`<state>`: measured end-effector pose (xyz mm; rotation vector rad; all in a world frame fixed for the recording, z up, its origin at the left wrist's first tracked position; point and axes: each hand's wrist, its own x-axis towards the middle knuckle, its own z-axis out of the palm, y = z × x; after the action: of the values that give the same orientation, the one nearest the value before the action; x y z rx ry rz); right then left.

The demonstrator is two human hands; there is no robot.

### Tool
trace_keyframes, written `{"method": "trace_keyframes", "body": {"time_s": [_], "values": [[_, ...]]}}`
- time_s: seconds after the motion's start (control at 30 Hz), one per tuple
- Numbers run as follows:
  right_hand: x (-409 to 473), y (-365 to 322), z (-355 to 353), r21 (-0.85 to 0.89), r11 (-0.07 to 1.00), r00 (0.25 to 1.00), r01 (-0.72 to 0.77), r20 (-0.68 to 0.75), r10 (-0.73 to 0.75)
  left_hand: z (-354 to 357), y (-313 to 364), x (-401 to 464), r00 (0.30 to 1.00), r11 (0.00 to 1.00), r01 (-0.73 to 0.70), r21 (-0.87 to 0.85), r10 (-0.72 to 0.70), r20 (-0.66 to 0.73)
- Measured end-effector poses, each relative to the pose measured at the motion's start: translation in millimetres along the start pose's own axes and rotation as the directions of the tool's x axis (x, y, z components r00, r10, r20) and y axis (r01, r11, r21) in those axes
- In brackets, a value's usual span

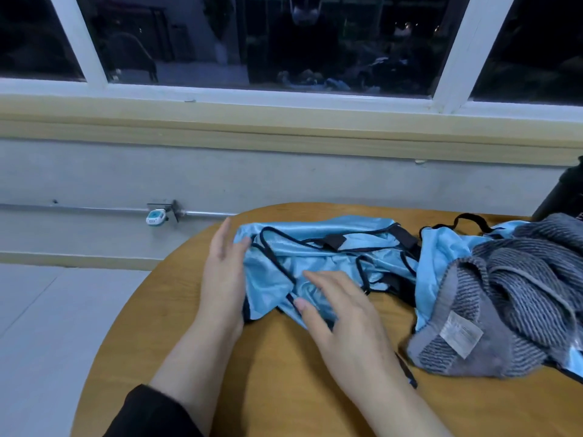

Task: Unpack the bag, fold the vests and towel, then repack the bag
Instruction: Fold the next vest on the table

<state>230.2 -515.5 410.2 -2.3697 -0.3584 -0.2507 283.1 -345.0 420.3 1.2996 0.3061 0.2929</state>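
**Vest folding in progress, towel and second vest parked to the side**

A light blue vest with black trim point(321, 257) is laid out on the round wooden table point(176, 313), roughly in the middle, so there's a flat surface for folding. It looks partly folded already, though the layers are rumpled and the exact fold count can't be told.

The left hand point(225, 272) is set edge-on against the vest's left side, fingers straight and nothing gripped. Judging by the pose, that edge is being squared up and kept from sliding. The right hand point(344, 320) is laid flat over the near part of the fabric, fingers relaxed and spread, nothing pinched. That looks like smoothing or pressing a fold down, which makes sense since the shiny cloth seems slippery.

A second blue vest point(438, 257) is bunched just to the right, and a grey striped towel point(517, 294) with a white label is heaped on top of it, near the table's right edge. Both seem to be kept out of the way until their turn. A dark object point(564, 197) is seen at the far right; whether it's the bag can't be told.

So unpacking looks done and folding looks underway.
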Motion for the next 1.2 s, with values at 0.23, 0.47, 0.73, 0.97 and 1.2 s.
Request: {"method": "trace_keyframes", "body": {"time_s": [0.23,0.47,0.73,0.97,1.2], "values": [[11,12,-7,-0.199,0.954,0.974,-0.225,-0.071,0.215,-4,-18,13,0.956,0.586,-0.200,0.785,0.291,0.026],[11,15,-10,-0.157,0.961,0.973,-0.225,0.017,0.231,6,-14,2,0.894,0.301,-0.396,0.868,0.344,0.288],[9,22,-19,0.344,0.905,0.939,-0.251,-0.139,0.313,-4,-10,7,0.967,0.630,-0.228,0.743,0.238,0.094],[8,19,-24,0.563,0.819,0.907,-0.115,-0.277,0.318,-12,-3,9,0.853,0.714,-0.334,0.616,0.506,-0.124],[13,22,-24,0.692,0.706,0.901,-0.151,-0.197,0.386,10,-6,-26,0.635,0.668,-0.600,0.441,0.063,0.770]]}}
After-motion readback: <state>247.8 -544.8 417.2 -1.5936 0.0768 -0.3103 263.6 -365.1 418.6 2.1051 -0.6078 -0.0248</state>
